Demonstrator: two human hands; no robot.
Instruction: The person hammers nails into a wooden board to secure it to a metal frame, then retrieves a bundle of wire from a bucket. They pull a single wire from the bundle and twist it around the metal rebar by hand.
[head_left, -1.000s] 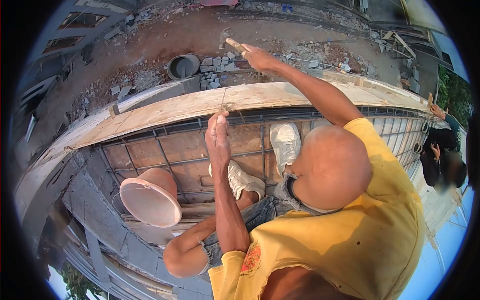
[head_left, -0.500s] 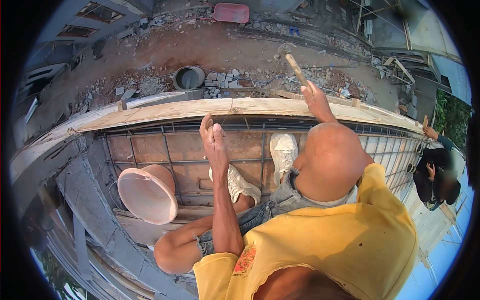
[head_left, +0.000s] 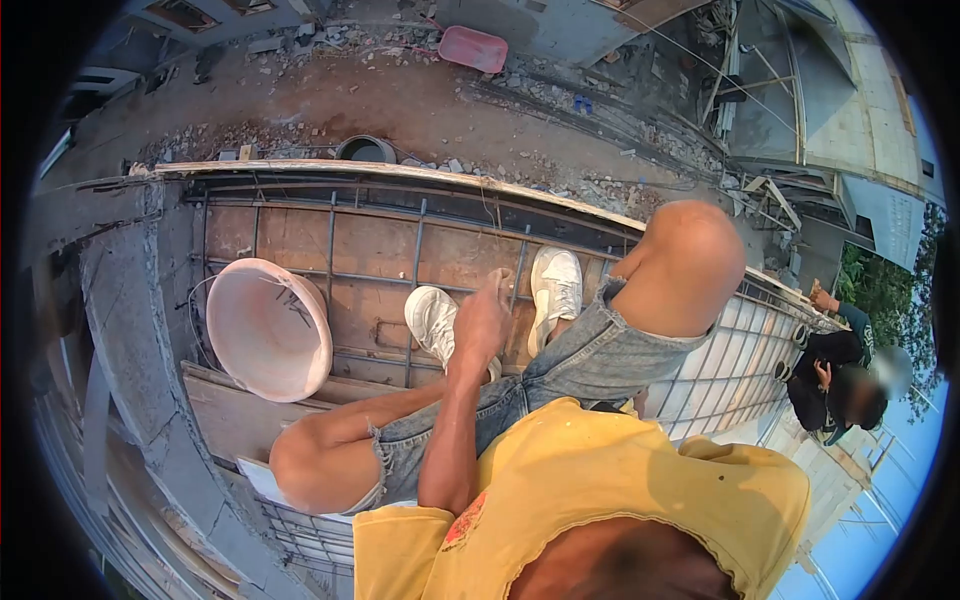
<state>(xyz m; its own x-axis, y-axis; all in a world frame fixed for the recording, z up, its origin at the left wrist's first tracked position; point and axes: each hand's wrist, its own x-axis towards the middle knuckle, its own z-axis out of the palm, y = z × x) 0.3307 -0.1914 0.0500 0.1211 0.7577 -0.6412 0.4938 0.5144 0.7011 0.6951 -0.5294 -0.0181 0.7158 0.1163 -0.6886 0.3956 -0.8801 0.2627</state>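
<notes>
We have our left hand (head_left: 483, 325) to the right of the pink bucket (head_left: 268, 330), above the steel bar grid (head_left: 420, 240) and between our bent knees. Its fingers are curled in, but the far side is hard to make out, so we cannot tell whether they close on anything. Our right hand is out of view, and we cannot tell its state.

The bucket leans with its mouth towards us, a few thin dark pieces (head_left: 292, 306) inside. Our white shoes (head_left: 432, 318) are to the right of the bucket, among the bars of the grid, which runs on farther right. Beyond the bucket, a long wooden board edge (head_left: 400, 175) borders the grid, and past that edge a round tub (head_left: 366, 150) and a pink wheelbarrow tray (head_left: 472, 49) are on the rubble-strewn ground. Far to the right of the bucket crouches another person in dark clothes (head_left: 832, 362)
</notes>
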